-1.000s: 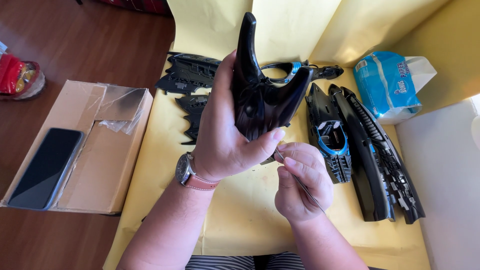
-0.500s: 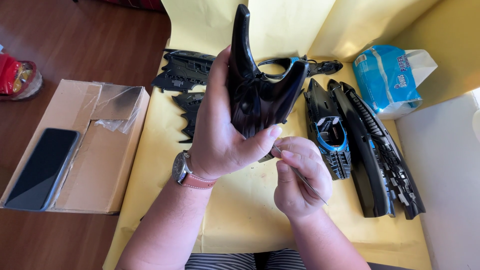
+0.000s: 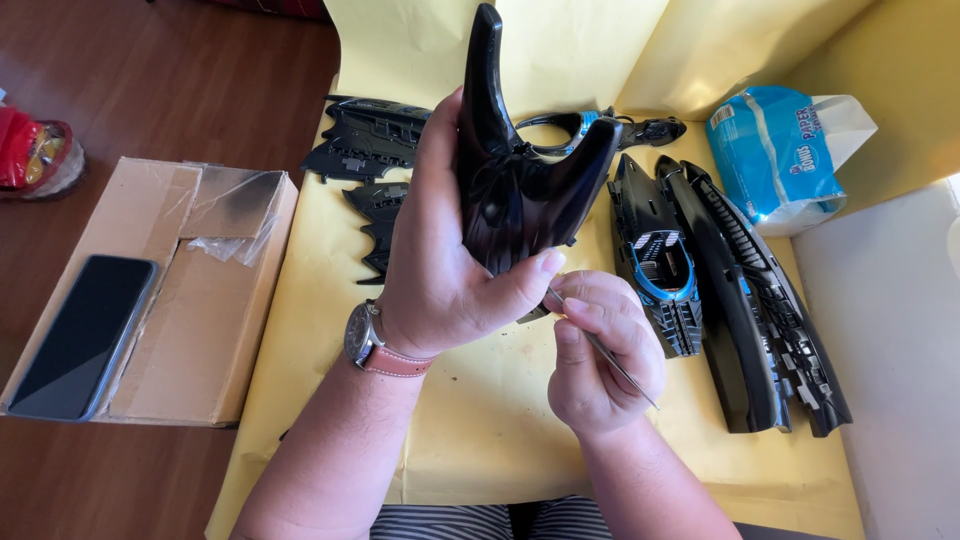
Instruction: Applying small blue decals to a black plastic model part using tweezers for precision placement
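Steadiness matters here: the left hand (image 3: 440, 275) grips the glossy black forked shell (image 3: 515, 175) upright, just above the right hand (image 3: 600, 360), which pinches a thin metal pick (image 3: 600, 350) at the shell's lower edge. Better to brace the wrists together and keep the tip shallow.

Two bare forearms, no sleeves in view. Left hand (image 3: 440, 270): bare, no rings seen. Watch (image 3: 362, 335) on the left wrist, round metal case, tan-brown leather strap (image 3: 396, 362) with lighter stitching at the edge. Right hand (image 3: 600, 365): bare, nothing worn at the wrist, short nails. At the bottom edge, striped cloth (image 3: 450, 522), dark and pale narrow stripes, on the lap.
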